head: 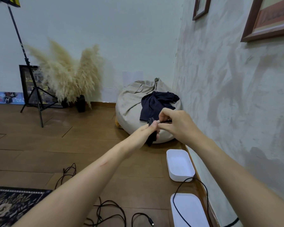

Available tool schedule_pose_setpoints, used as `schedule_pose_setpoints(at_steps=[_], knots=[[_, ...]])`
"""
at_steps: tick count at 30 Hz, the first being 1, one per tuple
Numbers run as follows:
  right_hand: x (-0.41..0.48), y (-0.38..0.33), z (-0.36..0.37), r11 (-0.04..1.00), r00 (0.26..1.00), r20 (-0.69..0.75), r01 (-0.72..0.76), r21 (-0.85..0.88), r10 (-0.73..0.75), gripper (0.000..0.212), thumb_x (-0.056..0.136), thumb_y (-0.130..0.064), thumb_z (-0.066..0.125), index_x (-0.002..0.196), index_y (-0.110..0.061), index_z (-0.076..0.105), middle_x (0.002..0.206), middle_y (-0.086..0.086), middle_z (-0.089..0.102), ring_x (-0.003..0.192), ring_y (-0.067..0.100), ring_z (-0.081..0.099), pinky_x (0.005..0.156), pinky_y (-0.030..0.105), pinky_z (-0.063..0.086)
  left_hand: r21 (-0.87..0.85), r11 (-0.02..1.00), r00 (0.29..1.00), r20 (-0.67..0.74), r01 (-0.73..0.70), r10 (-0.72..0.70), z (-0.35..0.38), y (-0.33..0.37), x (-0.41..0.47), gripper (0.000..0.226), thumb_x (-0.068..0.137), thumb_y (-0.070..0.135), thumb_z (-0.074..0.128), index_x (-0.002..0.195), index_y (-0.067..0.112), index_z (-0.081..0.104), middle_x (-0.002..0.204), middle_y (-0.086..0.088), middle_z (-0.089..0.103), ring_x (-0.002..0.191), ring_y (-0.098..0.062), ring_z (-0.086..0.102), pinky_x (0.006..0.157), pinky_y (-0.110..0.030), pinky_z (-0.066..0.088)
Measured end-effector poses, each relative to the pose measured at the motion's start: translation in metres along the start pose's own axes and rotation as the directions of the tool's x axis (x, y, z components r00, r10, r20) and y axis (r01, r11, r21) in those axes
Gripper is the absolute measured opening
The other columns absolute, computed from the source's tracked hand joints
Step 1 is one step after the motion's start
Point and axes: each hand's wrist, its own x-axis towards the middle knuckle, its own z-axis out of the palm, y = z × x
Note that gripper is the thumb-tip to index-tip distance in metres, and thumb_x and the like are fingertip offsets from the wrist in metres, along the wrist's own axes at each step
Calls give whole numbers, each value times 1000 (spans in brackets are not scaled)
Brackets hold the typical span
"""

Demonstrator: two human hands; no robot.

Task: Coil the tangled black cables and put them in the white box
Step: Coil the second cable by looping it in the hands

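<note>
above the floor, at 11 o'clock from the white box (174, 176), my left hand (141, 134) grips a coiled black cable (150, 139); my right hand (179, 125) pinches its end. loose cables (98, 210) lie at 7 o'clock.

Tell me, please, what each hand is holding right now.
Left hand: grips the coiled black cable.
Right hand: pinches the same cable's loose end.

Wood plank floor (31, 153), pale walls (121, 38), beanbag (133, 104), pampas grass (67, 74), patterned rug (10, 203).
</note>
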Motion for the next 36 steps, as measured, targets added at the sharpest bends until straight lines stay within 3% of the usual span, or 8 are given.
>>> schedule_pose_setpoints(at_steps=[5, 8, 11, 14, 17, 21, 31, 36], knots=[[0, -4, -1, 996, 992, 123, -39, 75, 30, 17, 84, -26, 80, 82, -19, 64, 76, -12, 63, 76, -2, 56, 66, 13, 38, 145, 987, 997, 52, -72, 65, -3, -2, -11, 21, 107, 43, 48, 93, 31, 57, 83, 26, 60, 83, 10, 54, 80, -10, 40], [2, -5, -3, 991, 978, 206, -57, 123, 31, 8, 93, -18, 71, 88, -22, 67, 82, -14, 65, 78, -10, 56, 70, 9, 38, 210, 972, 995, 5, -103, 104, -5, -6, -12, 27, 109, 40, 44, 91, 23, 57, 89, 14, 58, 81, 4, 52, 79, -15, 41], [4, -3, -5, 987, 970, 240, -76, 145, 40, 15, 98, -14, 62, 96, -27, 69, 90, -11, 70, 81, -4, 59, 73, 11, 40, 197, 976, 994, -47, -91, 102, -8, -6, -11, 26, 109, 38, 45, 93, 21, 58, 90, 7, 59, 83, 2, 54, 80, -15, 42], [4, 1, -2, 987, 975, 211, -94, 132, 65, 12, 101, -20, 60, 101, -25, 71, 86, -6, 70, 77, -1, 60, 74, 15, 44, 196, 975, 988, -90, -103, 122, -9, -6, -9, 28, 109, 37, 45, 93, 17, 58, 89, 6, 60, 84, -2, 55, 82, -21, 43], [4, 6, 0, 984, 982, 162, -123, 128, 102, 11, 99, -33, 63, 93, -29, 72, 79, -1, 69, 73, 11, 59, 73, 31, 46, 219, 971, 988, -102, -95, 119, -7, -7, -10, 31, 109, 38, 45, 91, 17, 59, 88, 6, 60, 82, -4, 54, 80, -23, 41], [4, -1, 3, 994, 998, 58, -19, 110, 13, 11, 98, -27, 67, 90, -27, 74, 81, -13, 71, 78, 2, 61, 68, 15, 41, 235, 969, 994, -66, -74, 92, -3, -7, -11, 34, 110, 40, 40, 93, 16, 58, 84, 6, 62, 74, -5, 51, 76, -27, 40], [3, 3, 0, 960, 983, 157, -135, 245, 99, 9, 99, -19, 62, 100, -24, 69, 75, -9, 61, 69, 0, 54, 72, 21, 43, 192, 980, 993, -102, -46, 66, -5, -7, -14, 37, 110, 44, 37, 97, 16, 58, 84, 5, 63, 73, -2, 54, 74, -24, 40], [3, 5, 1, 965, 989, 45, -147, 219, 140, 8, 95, -30, 69, 91, -23, 69, 76, 3, 67, 67, 6, 57, 69, 29, 46, 77, 995, 993, -92, -65, 72, -1, -1, -15, 34, 111, 36, 39, 100, 13, 61, 85, 3, 62, 84, -9, 58, 84, -24, 45]])
